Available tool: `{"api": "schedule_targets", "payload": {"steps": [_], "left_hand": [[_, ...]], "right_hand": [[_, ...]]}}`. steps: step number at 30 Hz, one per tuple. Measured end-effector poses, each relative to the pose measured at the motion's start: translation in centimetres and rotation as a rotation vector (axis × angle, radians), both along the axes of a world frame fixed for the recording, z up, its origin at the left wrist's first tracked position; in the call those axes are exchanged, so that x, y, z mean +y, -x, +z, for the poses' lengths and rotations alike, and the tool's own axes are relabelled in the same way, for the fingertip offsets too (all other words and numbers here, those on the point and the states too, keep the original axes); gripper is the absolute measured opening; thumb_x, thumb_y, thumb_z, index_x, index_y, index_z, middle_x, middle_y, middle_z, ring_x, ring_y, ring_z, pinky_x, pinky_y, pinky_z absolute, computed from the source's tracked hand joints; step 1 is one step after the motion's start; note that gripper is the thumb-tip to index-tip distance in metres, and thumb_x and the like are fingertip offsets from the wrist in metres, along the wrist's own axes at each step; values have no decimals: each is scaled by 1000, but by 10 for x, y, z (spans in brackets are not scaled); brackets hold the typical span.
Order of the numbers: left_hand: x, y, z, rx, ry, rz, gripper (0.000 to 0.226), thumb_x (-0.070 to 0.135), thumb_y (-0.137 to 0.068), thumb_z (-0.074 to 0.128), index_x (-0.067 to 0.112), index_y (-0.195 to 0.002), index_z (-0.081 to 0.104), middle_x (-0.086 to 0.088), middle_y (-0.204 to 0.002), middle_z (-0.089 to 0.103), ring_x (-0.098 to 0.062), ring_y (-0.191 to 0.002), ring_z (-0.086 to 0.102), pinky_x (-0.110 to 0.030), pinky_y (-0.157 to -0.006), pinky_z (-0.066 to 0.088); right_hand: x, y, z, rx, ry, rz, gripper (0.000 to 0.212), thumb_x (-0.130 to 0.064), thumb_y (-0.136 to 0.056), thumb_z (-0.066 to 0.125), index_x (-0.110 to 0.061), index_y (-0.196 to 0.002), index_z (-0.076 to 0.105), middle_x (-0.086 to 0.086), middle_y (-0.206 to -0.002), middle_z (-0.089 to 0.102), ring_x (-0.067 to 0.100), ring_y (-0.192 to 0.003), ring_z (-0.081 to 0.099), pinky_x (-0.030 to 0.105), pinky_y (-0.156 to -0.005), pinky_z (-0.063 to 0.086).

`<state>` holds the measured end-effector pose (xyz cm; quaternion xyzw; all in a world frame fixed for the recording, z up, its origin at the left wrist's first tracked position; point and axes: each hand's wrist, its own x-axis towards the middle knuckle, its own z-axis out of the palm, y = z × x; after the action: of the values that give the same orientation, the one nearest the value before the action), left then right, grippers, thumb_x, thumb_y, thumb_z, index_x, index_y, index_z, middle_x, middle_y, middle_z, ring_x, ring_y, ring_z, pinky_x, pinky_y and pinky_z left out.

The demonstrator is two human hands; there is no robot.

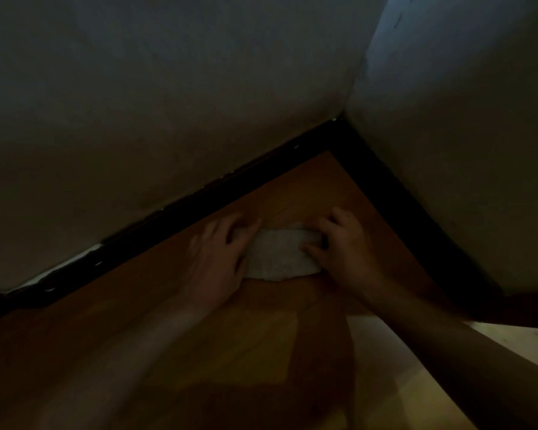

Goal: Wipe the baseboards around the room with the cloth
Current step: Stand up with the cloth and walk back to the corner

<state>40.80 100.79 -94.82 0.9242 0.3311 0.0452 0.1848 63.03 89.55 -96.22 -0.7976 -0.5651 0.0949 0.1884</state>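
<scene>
A pale, folded cloth lies flat on the orange wooden floor near a room corner. My left hand rests on its left end with fingers spread. At the right end, my right hand has its fingers curled over the edge of the cloth. A dark baseboard runs along the left wall and meets a second dark baseboard at the corner. The cloth is apart from both baseboards. The scene is very dim.
Two light walls meet at a corner above the baseboards. Pale chips show along the left baseboard's top edge. A brighter strip of floor lies at the right.
</scene>
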Motion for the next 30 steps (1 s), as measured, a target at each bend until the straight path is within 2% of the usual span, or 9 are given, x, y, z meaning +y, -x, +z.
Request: {"api": "schedule_targets", "payload": {"steps": [6,11,14,16,18,21,26,28,30], "left_hand": [[5,-12,11,24,-146,-120,37,22,-91,71,10,-126,67,-11,-118,62,-33,-104,59,-47,-80,51],[4,-16,17,11,-184,-132,29,17,-90,73,4,-116,70,-15,-110,65,-36,-98,60,-48,-78,51],[-1,-18,25,-90,-24,-64,28,5,-88,73,-1,-114,70,-19,-101,63,-37,-91,61,-47,-76,51],[-3,-16,31,-187,16,-64,23,-2,-83,74,-2,-106,70,-18,-97,61,-35,-89,61,-45,-73,51],[-7,-10,33,-260,-44,-163,18,-5,-78,74,-3,-96,70,-17,-93,61,-33,-85,61,-37,-71,48],[-21,4,26,-304,-128,-408,20,13,-88,58,0,-92,72,-15,-87,64,-23,-83,53,-30,-66,42],[-43,19,5,-134,-48,-609,22,31,-86,73,10,-94,74,-8,-90,65,-23,-81,62,-32,-67,55],[-43,15,3,-130,-38,-539,28,31,-92,60,7,-97,74,-11,-96,67,-28,-84,65,-38,-72,57],[-39,12,2,-63,-98,-464,40,35,-94,52,8,-114,72,-13,-117,68,-31,-106,67,-46,-87,57]], "right_hand": [[2,-3,1,-5,68,22,35,-38,-81,76,-21,-111,68,-5,-100,45,17,-95,44,27,-75,30],[11,-6,3,85,171,-3,32,-36,-84,74,-19,-110,67,-3,-102,41,23,-101,45,29,-80,31],[10,-7,15,41,57,95,20,-27,-84,75,-15,-95,63,-7,-94,39,20,-91,44,28,-71,26],[3,-8,26,23,-86,138,18,-18,-82,75,-12,-87,59,-4,-89,47,18,-84,44,31,-65,33],[-8,-10,34,9,-212,190,16,-12,-81,73,-10,-86,58,3,-89,53,19,-81,48,33,-61,40],[-37,-10,35,-15,-256,371,7,-12,-87,63,-10,-92,58,6,-95,56,22,-83,53,33,-63,45],[-76,-4,21,-1,25,565,28,-19,-76,70,-16,-99,55,3,-102,55,20,-88,49,26,-70,35],[-77,2,21,24,76,522,24,-28,-76,67,-15,-95,58,2,-97,56,19,-86,49,24,-71,35],[-71,13,20,9,53,445,23,-33,-84,60,-13,-95,62,3,-98,59,19,-86,51,28,-72,42]]}}
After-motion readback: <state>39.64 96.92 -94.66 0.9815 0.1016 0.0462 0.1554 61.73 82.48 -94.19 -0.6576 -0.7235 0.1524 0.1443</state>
